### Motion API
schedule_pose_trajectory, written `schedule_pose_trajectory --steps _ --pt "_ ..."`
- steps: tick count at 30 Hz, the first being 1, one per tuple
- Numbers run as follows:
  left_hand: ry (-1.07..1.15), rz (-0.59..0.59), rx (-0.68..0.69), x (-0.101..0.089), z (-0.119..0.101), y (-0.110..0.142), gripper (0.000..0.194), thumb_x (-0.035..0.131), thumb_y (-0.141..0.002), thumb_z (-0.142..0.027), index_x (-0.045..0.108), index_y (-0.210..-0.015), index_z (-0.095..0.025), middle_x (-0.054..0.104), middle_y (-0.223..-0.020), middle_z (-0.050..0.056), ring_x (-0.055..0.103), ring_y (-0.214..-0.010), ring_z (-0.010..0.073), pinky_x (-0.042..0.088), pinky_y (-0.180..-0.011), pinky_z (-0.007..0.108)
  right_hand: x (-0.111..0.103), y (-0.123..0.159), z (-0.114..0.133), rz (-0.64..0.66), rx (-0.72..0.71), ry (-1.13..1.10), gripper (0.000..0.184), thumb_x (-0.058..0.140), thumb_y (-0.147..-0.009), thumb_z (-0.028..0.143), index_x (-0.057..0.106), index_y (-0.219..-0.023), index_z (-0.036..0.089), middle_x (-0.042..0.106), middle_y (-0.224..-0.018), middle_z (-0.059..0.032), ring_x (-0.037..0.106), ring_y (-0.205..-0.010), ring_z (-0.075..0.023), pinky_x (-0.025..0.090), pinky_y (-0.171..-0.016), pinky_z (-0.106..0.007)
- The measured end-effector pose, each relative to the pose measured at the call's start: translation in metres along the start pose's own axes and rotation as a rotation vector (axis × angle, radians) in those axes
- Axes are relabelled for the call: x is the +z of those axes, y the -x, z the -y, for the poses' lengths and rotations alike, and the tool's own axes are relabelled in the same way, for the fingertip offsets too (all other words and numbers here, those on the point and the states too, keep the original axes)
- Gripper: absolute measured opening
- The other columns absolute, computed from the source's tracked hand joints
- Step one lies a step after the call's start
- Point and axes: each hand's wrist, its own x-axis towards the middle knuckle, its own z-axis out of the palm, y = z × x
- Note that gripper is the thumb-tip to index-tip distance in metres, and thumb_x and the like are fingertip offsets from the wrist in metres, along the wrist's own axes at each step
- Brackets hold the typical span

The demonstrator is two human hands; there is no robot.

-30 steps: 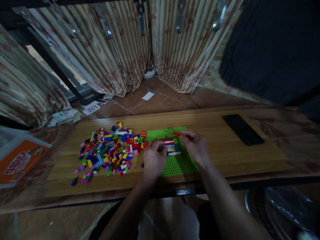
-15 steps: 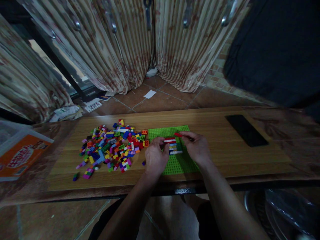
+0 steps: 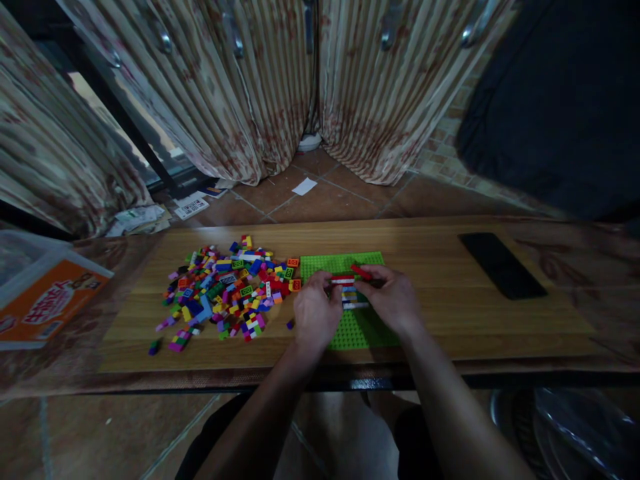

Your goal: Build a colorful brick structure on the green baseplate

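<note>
A green studded baseplate lies on the wooden board, with rows of red, white, blue and yellow toy bricks on its middle. At the left end of these rows is my left hand, its thumb and fingers curled around that end and hiding it. My right hand pinches a red toy brick by its right end. That brick is tilted, just above and right of the top red row. My right fingers cover the right part of the rows.
Left of the baseplate spreads a large pile of loose, mixed-colour bricks. A black phone lies at the board's right. Further left stands a clear plastic tub with an orange label. Curtains hang behind the table.
My right hand has moved a little left and closer to the brick rows, bringing the red toy brick over their right end. My left hand stays at the left end. The view has shifted slightly.
</note>
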Motion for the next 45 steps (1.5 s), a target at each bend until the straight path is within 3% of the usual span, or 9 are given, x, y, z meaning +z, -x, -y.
schedule_pose_trajectory --steps 12,23,28,35,41,45 --pt "0.024 0.024 -0.066 -0.002 -0.005 -0.003 0.02 0.062 -0.08 -0.024 0.063 -0.099 -0.018 0.071 -0.083 0.004 0.067 -0.077 0.0183 0.048 -0.069 0.028 0.006 0.002 0.002 -0.01 -0.068 0.101 0.024 0.066 -0.07 0.023 0.074 -0.093 0.019 0.073 -0.084 -0.0067 0.065 -0.072 -0.0205 0.05 -0.069 -0.035" --pt "0.096 0.071 -0.029 -0.008 0.001 -0.007 0.023 0.059 -0.083 -0.026 0.063 -0.105 -0.018 0.072 -0.086 0.005 0.066 -0.077 0.0175 0.049 -0.071 0.028 -0.006 0.0 -0.011 -0.016 -0.128 -0.084 0.026 0.057 -0.081 0.028 0.072 -0.101 0.019 0.074 -0.098 -0.0075 0.068 -0.09 -0.0226 0.051 -0.085 -0.039" --pt "0.221 0.042 -0.022 -0.019 0.016 -0.016 0.021 0.049 -0.088 -0.023 0.065 -0.1 -0.016 0.07 -0.084 0.005 0.064 -0.074 0.0155 0.049 -0.068 0.026 -0.012 0.007 -0.003 0.094 -0.271 -0.02 0.019 0.058 -0.084 0.029 0.071 -0.095 0.023 0.073 -0.095 -0.0045 0.065 -0.091 -0.0211 0.049 -0.085 -0.038" --pt "0.262 0.082 -0.019 -0.024 0.023 -0.012 0.018 0.053 -0.085 -0.024 0.067 -0.094 -0.018 0.07 -0.081 0.002 0.064 -0.073 0.0144 0.05 -0.07 0.026 -0.007 0.013 0.001 0.161 -0.482 0.119 0.013 0.058 -0.084 0.022 0.07 -0.086 0.026 0.068 -0.092 -0.0039 0.057 -0.097 -0.0233 0.044 -0.089 -0.042" --pt "0.34 0.163 0.023 -0.018 0.022 -0.004 0.014 0.059 -0.082 -0.022 0.066 -0.094 -0.019 0.072 -0.089 0.003 0.067 -0.079 0.0152 0.052 -0.073 0.027 0.004 0.015 -0.003 0.111 -0.45 0.173 0.011 0.062 -0.079 0.017 0.071 -0.079 0.024 0.064 -0.102 -0.0061 0.054 -0.103 -0.0241 0.043 -0.093 -0.042" --pt "0.284 0.148 0.007 -0.015 0.019 -0.004 0.016 0.063 -0.078 -0.014 0.065 -0.093 -0.019 0.072 -0.087 0.003 0.067 -0.079 0.0156 0.053 -0.075 0.029 0.007 0.016 -0.004 0.061 -0.389 0.154 0.012 0.061 -0.077 0.016 0.07 -0.076 0.024 0.062 -0.105 -0.0061 0.056 -0.102 -0.0232 0.044 -0.094 -0.042"
